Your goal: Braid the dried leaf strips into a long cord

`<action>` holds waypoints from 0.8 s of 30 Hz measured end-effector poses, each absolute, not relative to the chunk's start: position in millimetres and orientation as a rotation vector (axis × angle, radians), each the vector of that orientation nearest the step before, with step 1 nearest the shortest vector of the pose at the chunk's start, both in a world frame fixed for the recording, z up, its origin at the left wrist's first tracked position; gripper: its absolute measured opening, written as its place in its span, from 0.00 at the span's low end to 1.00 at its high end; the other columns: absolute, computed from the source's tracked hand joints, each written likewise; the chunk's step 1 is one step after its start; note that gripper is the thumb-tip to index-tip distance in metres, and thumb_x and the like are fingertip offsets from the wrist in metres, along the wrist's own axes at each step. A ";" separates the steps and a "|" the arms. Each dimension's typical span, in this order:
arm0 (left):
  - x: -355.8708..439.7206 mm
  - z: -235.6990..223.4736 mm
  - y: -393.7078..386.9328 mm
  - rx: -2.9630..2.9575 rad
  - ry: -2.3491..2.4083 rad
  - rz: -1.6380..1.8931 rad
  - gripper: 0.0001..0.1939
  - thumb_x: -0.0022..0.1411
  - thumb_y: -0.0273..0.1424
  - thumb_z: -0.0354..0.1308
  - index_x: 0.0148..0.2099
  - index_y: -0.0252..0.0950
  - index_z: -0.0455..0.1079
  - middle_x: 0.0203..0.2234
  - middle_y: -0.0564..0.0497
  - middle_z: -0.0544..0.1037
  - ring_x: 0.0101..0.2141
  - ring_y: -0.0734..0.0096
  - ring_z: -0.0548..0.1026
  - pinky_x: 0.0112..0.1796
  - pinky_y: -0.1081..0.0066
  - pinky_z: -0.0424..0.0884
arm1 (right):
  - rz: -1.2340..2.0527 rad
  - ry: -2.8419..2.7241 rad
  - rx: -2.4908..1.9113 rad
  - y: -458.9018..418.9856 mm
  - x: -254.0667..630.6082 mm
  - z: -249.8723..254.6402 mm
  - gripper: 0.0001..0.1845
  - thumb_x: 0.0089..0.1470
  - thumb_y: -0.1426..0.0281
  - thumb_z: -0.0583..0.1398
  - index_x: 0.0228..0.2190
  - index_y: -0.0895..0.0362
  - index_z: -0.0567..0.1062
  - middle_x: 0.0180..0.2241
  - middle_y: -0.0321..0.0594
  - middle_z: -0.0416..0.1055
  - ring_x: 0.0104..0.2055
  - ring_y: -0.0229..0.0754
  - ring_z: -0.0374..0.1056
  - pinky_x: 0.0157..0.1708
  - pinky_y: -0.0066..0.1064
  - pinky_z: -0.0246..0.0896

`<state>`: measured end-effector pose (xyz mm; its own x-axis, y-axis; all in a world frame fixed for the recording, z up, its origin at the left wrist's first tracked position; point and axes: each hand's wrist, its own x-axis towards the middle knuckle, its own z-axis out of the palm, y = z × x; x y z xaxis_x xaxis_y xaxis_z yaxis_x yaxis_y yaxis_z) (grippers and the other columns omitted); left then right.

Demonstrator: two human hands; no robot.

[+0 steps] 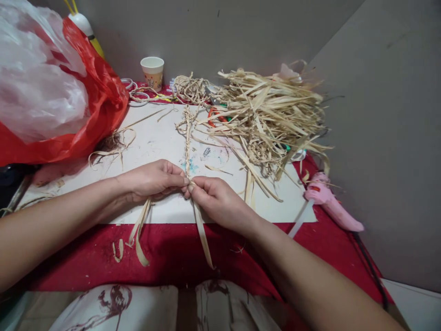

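A braid of dry straw strips (187,142) runs away from me over the white board, its near end between my two hands. My left hand (165,180) pinches that end between thumb and fingers. Close against it, my right hand (210,193) grips the same spot with thumb and fingertips. One loose strip (203,232) hangs toward me from beneath my right hand. More loose strips (139,227) come out below my left hand and lie over the board's near edge. The exact crossing of the strips is hidden by my fingertips.
A heap of straw strips (272,115) lies at the back right, with orange-handled scissors (214,117) beside it. A pink glue gun (332,202) rests at the right. A paper cup (152,73) stands at the back. Red and clear plastic bags (103,99) fill the left.
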<state>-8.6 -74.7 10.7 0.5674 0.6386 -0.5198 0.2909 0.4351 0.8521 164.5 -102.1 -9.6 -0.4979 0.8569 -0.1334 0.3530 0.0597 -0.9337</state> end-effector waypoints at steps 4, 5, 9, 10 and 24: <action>-2.5 11.1 -79.4 1.107 1.063 0.362 0.11 0.55 0.28 0.55 0.21 0.32 0.65 0.09 0.60 0.58 0.11 0.86 0.49 0.14 0.80 0.43 | 1.269 -2.008 -1.236 -106.0 164.6 -11.3 0.14 0.59 0.67 0.49 0.24 0.58 0.65 0.24 0.34 0.63 0.28 0.35 0.57 0.30 0.25 0.51; -1.8 11.0 -80.4 1.120 1.071 0.380 0.11 0.54 0.27 0.56 0.21 0.32 0.65 0.09 0.60 0.58 0.12 0.87 0.50 0.14 0.80 0.44 | 1.224 -2.044 -1.256 -106.7 165.5 -11.5 0.14 0.59 0.67 0.49 0.23 0.58 0.64 0.24 0.34 0.63 0.27 0.35 0.57 0.30 0.26 0.50; -3.2 7.8 -82.7 1.224 1.107 0.408 0.10 0.53 0.28 0.55 0.22 0.32 0.64 0.11 0.60 0.60 0.13 0.86 0.52 0.15 0.80 0.46 | 1.075 -2.175 -1.375 -107.9 171.4 -8.4 0.13 0.59 0.67 0.49 0.24 0.57 0.64 0.24 0.35 0.64 0.27 0.36 0.56 0.29 0.27 0.47; -4.0 6.7 -83.1 1.256 1.118 0.411 0.09 0.53 0.28 0.55 0.22 0.32 0.64 0.12 0.59 0.60 0.14 0.86 0.53 0.16 0.80 0.47 | 1.043 -2.187 -1.410 -108.0 172.9 -6.8 0.13 0.59 0.66 0.49 0.24 0.57 0.63 0.23 0.35 0.63 0.26 0.36 0.56 0.28 0.27 0.46; 4.9 4.0 -95.3 1.176 1.167 0.539 0.07 0.52 0.28 0.54 0.23 0.32 0.66 0.10 0.60 0.60 0.13 0.85 0.53 0.16 0.78 0.46 | 1.006 -2.168 -1.326 -125.3 159.8 -9.7 0.14 0.58 0.69 0.48 0.21 0.56 0.59 0.19 0.34 0.59 0.23 0.35 0.55 0.26 0.28 0.46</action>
<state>4.9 -95.3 4.0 0.3623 0.8343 -0.4155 0.2242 0.3547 0.9077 159.8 -125.3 -9.7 -0.4665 0.8841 -0.0274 0.5917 0.2889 -0.7526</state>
